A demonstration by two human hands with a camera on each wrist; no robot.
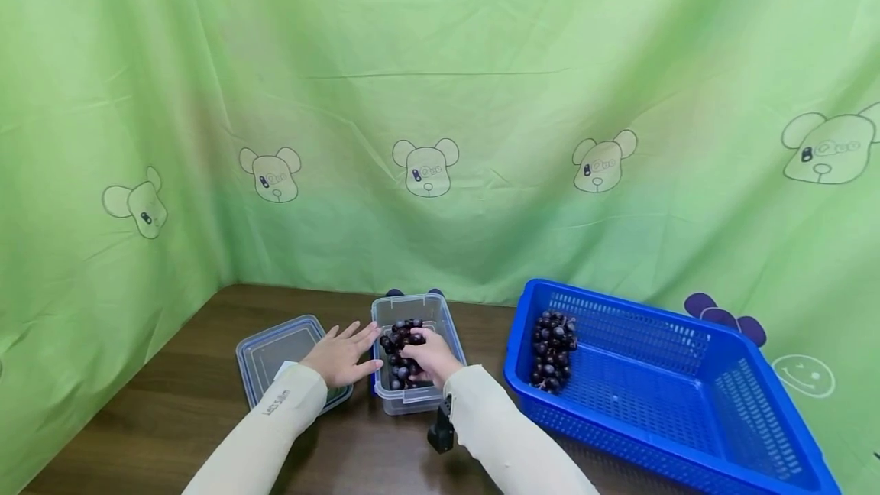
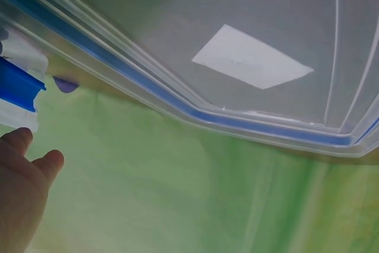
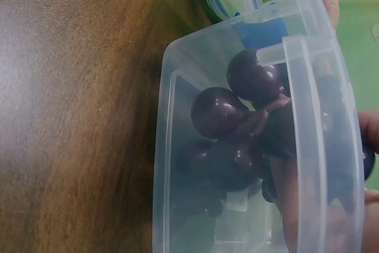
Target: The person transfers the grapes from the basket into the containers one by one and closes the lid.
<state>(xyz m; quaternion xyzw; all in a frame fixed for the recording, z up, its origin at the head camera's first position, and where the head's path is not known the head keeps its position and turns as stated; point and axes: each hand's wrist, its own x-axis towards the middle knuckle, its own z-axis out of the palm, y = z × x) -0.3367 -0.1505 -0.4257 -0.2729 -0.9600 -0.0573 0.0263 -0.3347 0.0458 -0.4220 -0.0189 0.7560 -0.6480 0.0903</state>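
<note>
A bunch of dark purple grapes (image 1: 395, 361) lies in a clear plastic container (image 1: 450, 331) in the middle of the table. My right hand (image 1: 435, 357) reaches over the container's right side and holds the bunch with its fingers. Through the container's wall in the right wrist view, several round grapes (image 3: 219, 112) show close up. Beside the container's left rim, my left hand (image 1: 341, 357) spreads its fingers, holding nothing. Beneath that hand lies a clear lid (image 1: 275, 350) with a blue seal; a white label (image 2: 251, 57) sits on it.
To the right stands a large blue basket (image 1: 646, 411) with another bunch of grapes (image 1: 552, 350) at its left end. A brown wooden table (image 1: 172, 403) carries everything. Behind it hangs a green curtain (image 1: 509, 235) with bear prints.
</note>
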